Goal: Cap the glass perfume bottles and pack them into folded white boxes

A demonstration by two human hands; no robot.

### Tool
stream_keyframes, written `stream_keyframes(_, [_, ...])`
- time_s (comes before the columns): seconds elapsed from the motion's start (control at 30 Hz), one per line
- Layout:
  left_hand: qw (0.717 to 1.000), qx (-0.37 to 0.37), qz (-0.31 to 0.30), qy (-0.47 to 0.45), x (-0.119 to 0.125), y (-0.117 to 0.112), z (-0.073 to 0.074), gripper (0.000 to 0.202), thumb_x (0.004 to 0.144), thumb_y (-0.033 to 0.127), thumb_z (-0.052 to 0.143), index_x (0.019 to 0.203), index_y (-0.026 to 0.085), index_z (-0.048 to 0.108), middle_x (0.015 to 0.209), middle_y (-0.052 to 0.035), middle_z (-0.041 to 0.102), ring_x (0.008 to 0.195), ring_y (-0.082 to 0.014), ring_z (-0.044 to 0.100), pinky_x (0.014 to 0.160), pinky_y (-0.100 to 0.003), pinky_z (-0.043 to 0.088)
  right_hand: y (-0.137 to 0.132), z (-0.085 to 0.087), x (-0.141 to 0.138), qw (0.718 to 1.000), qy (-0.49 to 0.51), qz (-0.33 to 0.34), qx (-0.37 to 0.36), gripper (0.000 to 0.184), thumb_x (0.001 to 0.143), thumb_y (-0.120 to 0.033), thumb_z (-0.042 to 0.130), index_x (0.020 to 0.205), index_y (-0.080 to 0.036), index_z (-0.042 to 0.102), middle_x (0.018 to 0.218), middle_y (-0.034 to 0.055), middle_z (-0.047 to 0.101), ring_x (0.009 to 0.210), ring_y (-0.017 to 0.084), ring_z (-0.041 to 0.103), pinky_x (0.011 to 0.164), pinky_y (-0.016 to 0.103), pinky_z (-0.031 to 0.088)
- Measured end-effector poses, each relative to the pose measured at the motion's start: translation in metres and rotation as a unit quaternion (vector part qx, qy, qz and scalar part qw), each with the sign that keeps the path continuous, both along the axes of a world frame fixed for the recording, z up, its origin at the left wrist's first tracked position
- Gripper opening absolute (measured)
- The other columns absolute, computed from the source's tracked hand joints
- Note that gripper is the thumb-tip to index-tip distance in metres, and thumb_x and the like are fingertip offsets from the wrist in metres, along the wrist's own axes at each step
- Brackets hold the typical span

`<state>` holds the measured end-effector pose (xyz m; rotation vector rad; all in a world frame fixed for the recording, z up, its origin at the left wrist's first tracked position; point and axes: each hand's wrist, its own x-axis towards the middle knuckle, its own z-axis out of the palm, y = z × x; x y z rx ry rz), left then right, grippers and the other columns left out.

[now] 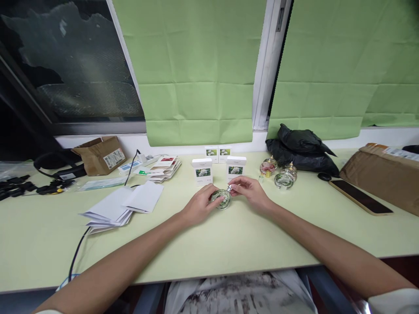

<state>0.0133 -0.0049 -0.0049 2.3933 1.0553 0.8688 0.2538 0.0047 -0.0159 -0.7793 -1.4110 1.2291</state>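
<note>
My left hand point(199, 204) is wrapped around a small round clear glass bottle point(222, 199) lying at the middle of the pale green table point(229, 244). My right hand point(249, 189) pinches the bottle's silver top at its upper right. Just behind the hands stand two white boxes with flower pictures point(202, 172) point(236, 167), and two smaller ones point(218, 153) sit farther back. More round glass bottles point(278, 172) stand to the right of the boxes.
A stack of flat white folded cards point(121, 205) lies at left, with printed cards point(163, 168), a cardboard box point(101, 155), cables and a headset point(52, 168). At right are a black bag point(301, 148), a phone point(360, 196) and a brown parcel point(382, 174). Green blinds hang behind.
</note>
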Motion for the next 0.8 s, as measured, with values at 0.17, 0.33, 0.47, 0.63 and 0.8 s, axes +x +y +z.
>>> stream_keyframes(0.17, [1.000, -0.002, 0.003, 0.000, -0.0001, 0.0001, 0.0001, 0.031, 0.104, 0.050, 0.053, 0.101, 0.022, 0.065, 0.093, -0.0027, 0.060, 0.083, -0.0190, 0.056, 0.075, -0.032, 0.044, -0.0004, 0.0002, 0.0006, 1.000, 0.003, -0.001, -0.010, 0.035, 0.078, -0.049, 0.087, 0.097, -0.021, 0.078, 0.091, 0.0031, 0.073, 0.082, 0.019, 0.071, 0.085, 0.040, 0.063])
stream_keyframes(0.33, [1.000, -0.003, 0.000, -0.003, 0.0000, -0.0001, -0.0002, 0.030, 0.104, 0.049, 0.054, 0.103, 0.022, 0.066, 0.093, -0.0029, 0.060, 0.084, -0.0189, 0.056, 0.075, -0.032, 0.043, -0.0005, 0.0000, 0.0007, 1.000, 0.000, -0.005, -0.005, 0.035, 0.078, -0.048, 0.087, 0.098, -0.021, 0.079, 0.090, 0.0029, 0.073, 0.081, 0.019, 0.072, 0.084, 0.039, 0.063])
stream_keyframes(0.47, [1.000, -0.004, 0.000, -0.003, 0.0001, -0.0001, 0.0000, 0.031, 0.104, 0.050, 0.054, 0.102, 0.021, 0.065, 0.092, -0.0022, 0.059, 0.083, -0.0184, 0.056, 0.075, -0.031, 0.043, -0.0005, -0.0004, 0.0010, 1.000, 0.000, -0.003, 0.002, 0.035, 0.079, -0.048, 0.087, 0.098, -0.021, 0.079, 0.091, 0.0030, 0.073, 0.081, 0.018, 0.072, 0.084, 0.038, 0.063])
stream_keyframes(0.63, [1.000, -0.006, 0.000, -0.002, -0.0001, 0.0008, -0.0003, 0.030, 0.104, 0.050, 0.054, 0.102, 0.022, 0.065, 0.093, -0.0019, 0.059, 0.083, -0.0181, 0.056, 0.075, -0.031, 0.043, -0.0010, -0.0008, 0.0015, 1.000, 0.004, 0.000, 0.001, 0.034, 0.079, -0.048, 0.087, 0.098, -0.021, 0.078, 0.091, 0.0031, 0.073, 0.082, 0.019, 0.072, 0.086, 0.040, 0.064])
stream_keyframes(0.8, [1.000, -0.003, 0.005, -0.003, -0.0001, 0.0018, -0.0016, 0.029, 0.104, 0.049, 0.055, 0.098, 0.021, 0.064, 0.090, -0.0013, 0.059, 0.081, -0.0176, 0.055, 0.074, -0.031, 0.042, -0.0010, -0.0008, 0.0021, 1.000, 0.010, 0.008, -0.006, 0.034, 0.080, -0.048, 0.087, 0.099, -0.022, 0.078, 0.092, 0.0032, 0.074, 0.086, 0.020, 0.072, 0.088, 0.040, 0.063])
